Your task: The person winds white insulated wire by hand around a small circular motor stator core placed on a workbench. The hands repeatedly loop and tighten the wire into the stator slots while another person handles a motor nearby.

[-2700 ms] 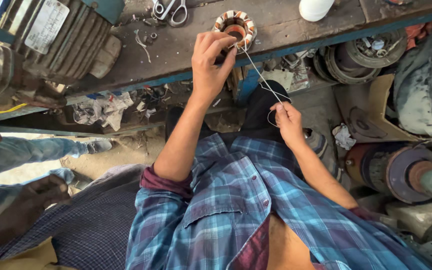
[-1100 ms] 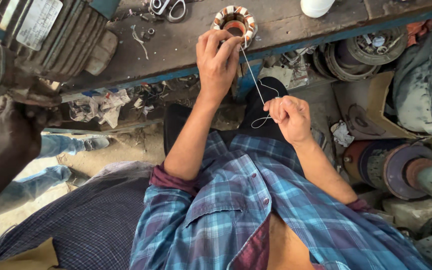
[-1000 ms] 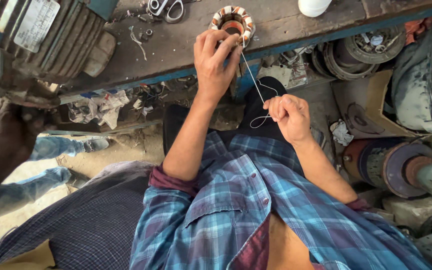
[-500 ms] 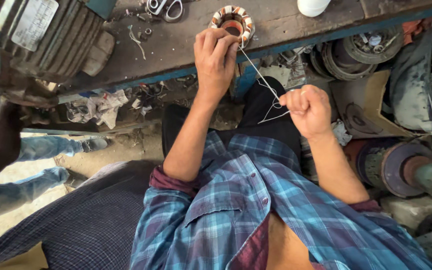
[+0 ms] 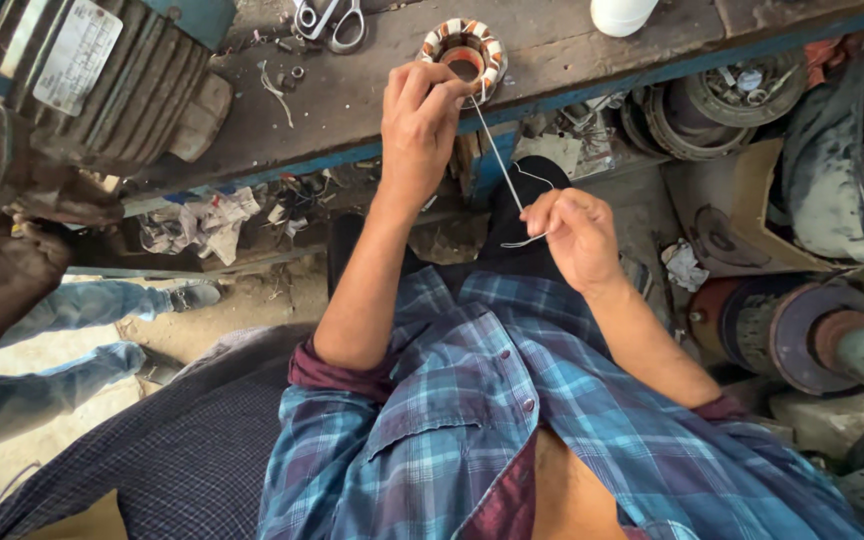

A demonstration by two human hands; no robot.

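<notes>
Apparently the lacing of the small stator (image 5: 464,52) at the bench (image 5: 572,45) edge is only partly done, because a long white cord (image 5: 499,160) is not yet pulled tight. Left hand (image 5: 420,125) has its fingers closed on the cord beside the stator; right hand (image 5: 577,235) pinches the looped end lower down.

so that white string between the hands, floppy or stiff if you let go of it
Probably floppy: the white string runs straight only where the left hand and right hand stretch it, and it loops loosely by the right hand. It looks thin, so likely very light and easy to snag.
</notes>
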